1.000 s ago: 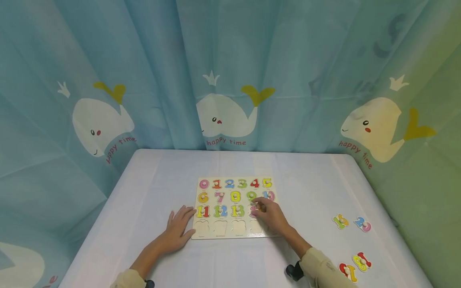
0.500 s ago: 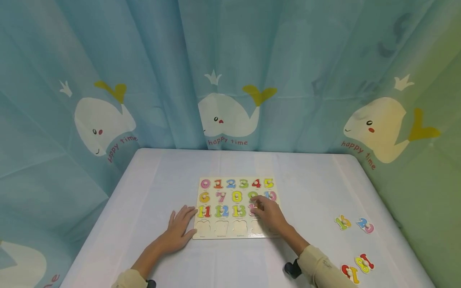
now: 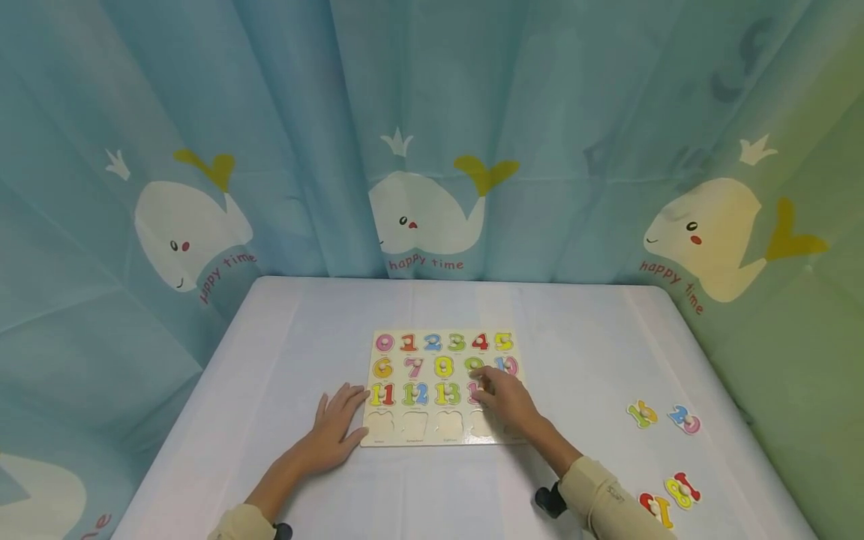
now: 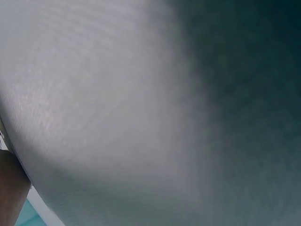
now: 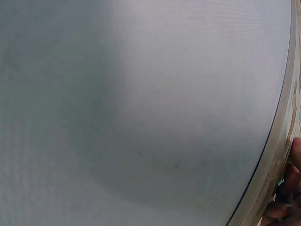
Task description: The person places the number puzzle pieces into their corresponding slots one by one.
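A pale wooden number puzzle board (image 3: pixel 400 442) lies mid-table, with knobbed number pieces in its upper rows and bare recesses along its bottom row. My left hand (image 3: pixel 331 435) rests at the board's left edge, fingers spread and relaxed, fingertips and thumb on the rim. Over the right side of the board, my right hand (image 3: pixel 508 401) has thumb and curled fingers pinching at a pink-edged number piece (image 3: pixel 472 392) beside the 13 piece (image 3: pixel 448 394). That piece is mostly covered by the hand. In the right wrist view only fingers (image 5: pixel 295 153) at the board's edge show.
Several loose number pieces lie on the right of the white table (image 3: pixel 304 322): a 16 (image 3: pixel 642 414), a 20 (image 3: pixel 685 420), an 18 (image 3: pixel 683 491) and a red-and-orange one (image 3: pixel 655 509). A blue whale-print curtain (image 3: pixel 304 150) hangs around the table.
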A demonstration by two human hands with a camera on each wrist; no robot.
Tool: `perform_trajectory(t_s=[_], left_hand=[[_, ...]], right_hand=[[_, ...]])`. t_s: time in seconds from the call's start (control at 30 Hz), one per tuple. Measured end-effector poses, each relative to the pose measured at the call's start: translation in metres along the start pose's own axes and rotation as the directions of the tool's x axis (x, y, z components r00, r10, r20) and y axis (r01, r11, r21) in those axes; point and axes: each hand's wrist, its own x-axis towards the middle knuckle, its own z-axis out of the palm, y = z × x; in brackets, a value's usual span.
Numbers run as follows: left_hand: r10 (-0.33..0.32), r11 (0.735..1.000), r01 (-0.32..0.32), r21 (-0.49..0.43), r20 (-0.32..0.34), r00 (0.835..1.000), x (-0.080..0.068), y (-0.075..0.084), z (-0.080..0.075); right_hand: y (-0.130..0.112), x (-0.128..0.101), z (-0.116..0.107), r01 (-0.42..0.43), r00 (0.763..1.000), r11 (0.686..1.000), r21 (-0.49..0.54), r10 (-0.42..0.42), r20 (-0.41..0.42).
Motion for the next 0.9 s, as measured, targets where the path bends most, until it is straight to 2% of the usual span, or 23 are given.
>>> perform_trajectory(t_s=[0.13,0.3,0.53,0.77,0.9], left_hand=[[-0.020,1.000,0.020,0.001,0.028,0.999,0.000,0.001,-0.002],[-0.044,0.999,0.044,0.003,0.065,0.997,0.000,0.002,-0.002],[-0.039,0.999,0.038,0.018,0.063,0.997,0.001,0.001,-0.003],[-0.036,0.999,0.036,0.006,0.055,0.998,0.000,0.001,-0.003],[-0.040,0.999,0.039,0.005,0.065,0.997,0.001,0.003,-0.004]], right_hand=[[0.002,0.000,-0.001,0.022,1.000,0.999,0.022,-0.023,0.019],[0.007,-0.003,-0.011,0.007,0.998,0.994,0.108,-0.014,0.060],[0.022,-0.016,-0.034,-0.071,0.997,0.983,0.168,0.069,0.018],[0.045,-0.038,-0.066,-0.115,0.992,0.990,0.084,0.119,-0.051],[0.058,-0.056,-0.083,-0.112,0.992,0.993,0.043,0.114,-0.060]])
